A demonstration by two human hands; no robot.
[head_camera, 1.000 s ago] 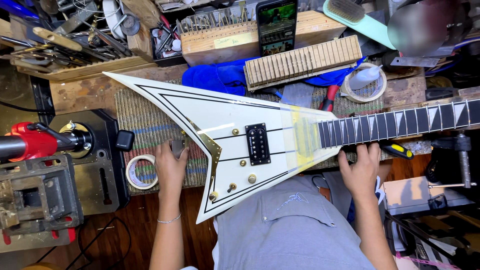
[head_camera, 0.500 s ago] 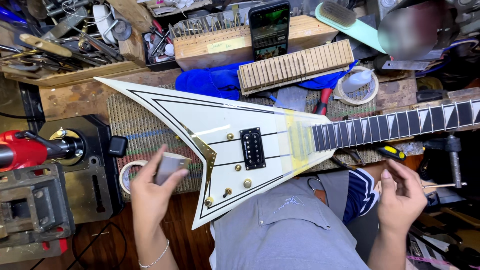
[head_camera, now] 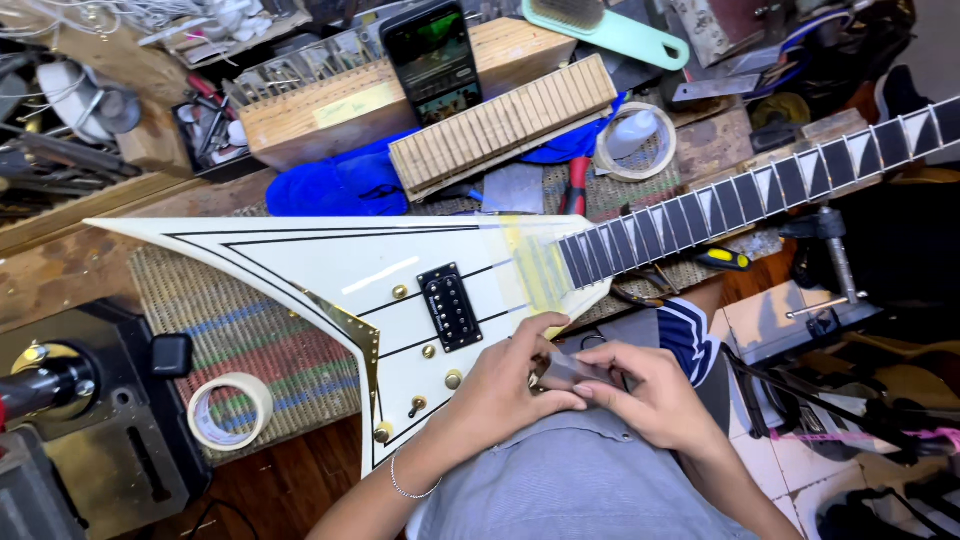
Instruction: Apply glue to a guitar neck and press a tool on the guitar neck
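A white V-shaped electric guitar [head_camera: 330, 280] with black pinstripes lies across the bench, its dark neck [head_camera: 760, 190] running to the upper right. Yellowish masking tape [head_camera: 535, 268] covers the body where it meets the neck. My left hand [head_camera: 500, 385] and my right hand [head_camera: 640, 395] meet in front of my chest, just below the guitar's lower edge. Both pinch a small greyish rectangular piece [head_camera: 570, 368] between the fingertips. I cannot tell what the piece is.
A roll of masking tape [head_camera: 230, 410] lies on a striped woven mat [head_camera: 250, 340]. Behind the guitar are a blue cloth [head_camera: 340, 185], a wooden block [head_camera: 500, 120], a phone [head_camera: 432, 60], another tape roll [head_camera: 635, 140] and a green brush [head_camera: 610, 30]. A metal vise [head_camera: 70, 400] stands at left.
My left hand carried the small grey piece from beside the tape roll rightward to my chest. My right hand left the neck area and joined it, now gripping the same piece.
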